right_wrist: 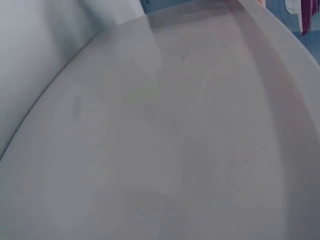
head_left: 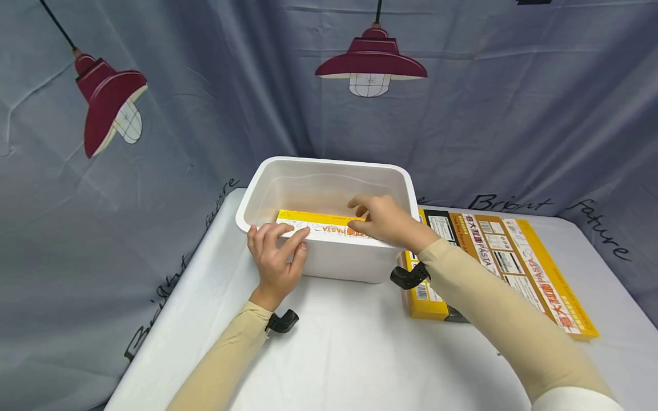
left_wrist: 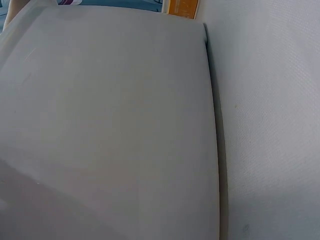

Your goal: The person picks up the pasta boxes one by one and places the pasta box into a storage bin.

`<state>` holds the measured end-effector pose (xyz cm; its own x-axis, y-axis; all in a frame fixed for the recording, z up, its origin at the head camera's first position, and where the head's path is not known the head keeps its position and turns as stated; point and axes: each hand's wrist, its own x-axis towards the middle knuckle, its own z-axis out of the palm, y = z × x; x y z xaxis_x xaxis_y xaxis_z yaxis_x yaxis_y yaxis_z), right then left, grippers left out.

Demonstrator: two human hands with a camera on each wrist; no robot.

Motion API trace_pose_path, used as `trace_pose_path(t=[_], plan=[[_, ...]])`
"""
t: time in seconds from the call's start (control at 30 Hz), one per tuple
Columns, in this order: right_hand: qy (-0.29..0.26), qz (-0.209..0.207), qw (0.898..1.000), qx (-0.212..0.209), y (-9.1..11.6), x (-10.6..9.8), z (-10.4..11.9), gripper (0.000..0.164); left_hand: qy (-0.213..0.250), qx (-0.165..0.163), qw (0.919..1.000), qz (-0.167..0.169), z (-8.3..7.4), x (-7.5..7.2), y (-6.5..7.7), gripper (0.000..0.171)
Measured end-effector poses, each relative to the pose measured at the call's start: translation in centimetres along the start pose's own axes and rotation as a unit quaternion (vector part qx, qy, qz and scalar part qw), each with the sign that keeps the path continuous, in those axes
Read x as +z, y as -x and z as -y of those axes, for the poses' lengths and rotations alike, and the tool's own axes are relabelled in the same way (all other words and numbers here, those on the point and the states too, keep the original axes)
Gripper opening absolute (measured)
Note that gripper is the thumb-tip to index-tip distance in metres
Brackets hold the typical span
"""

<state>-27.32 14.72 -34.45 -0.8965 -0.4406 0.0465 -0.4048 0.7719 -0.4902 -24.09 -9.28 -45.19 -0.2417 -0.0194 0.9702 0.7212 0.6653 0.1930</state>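
Note:
A yellow and white pasta box lies inside a white plastic bin, along its front wall. My left hand rests on the bin's front rim, with fingertips over the edge at the box's left end. My right hand reaches over the right front corner. Its thumb is at the box's printed face and its bent fingers are just above and behind the box, with a gap showing. Both wrist views show mostly the bin's outer wall; neither hand's grip appears there. The box's lower part is hidden by the wall.
Right of the bin, several pasta boxes in yellow, orange and black lie side by side on the white table. My right forearm crosses above them. A grey-blue curtain printed with red lamps hangs behind the table.

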Motion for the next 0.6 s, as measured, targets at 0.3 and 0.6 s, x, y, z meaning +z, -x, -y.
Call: trace_pose_path(t=[0.3,0.6], plan=[[0.028,-0.133,0.985,-0.11,3.6,-1.7,-1.6,0.03,0.001,0.001,1.0,0.001,0.0,-0.1,0.0,0.022],[0.075,-0.284,0.953,-0.069,9.7,-4.1,-6.1,0.041,0.0,0.001,1.0,0.0,0.0,-0.2,-0.1,0.022]])
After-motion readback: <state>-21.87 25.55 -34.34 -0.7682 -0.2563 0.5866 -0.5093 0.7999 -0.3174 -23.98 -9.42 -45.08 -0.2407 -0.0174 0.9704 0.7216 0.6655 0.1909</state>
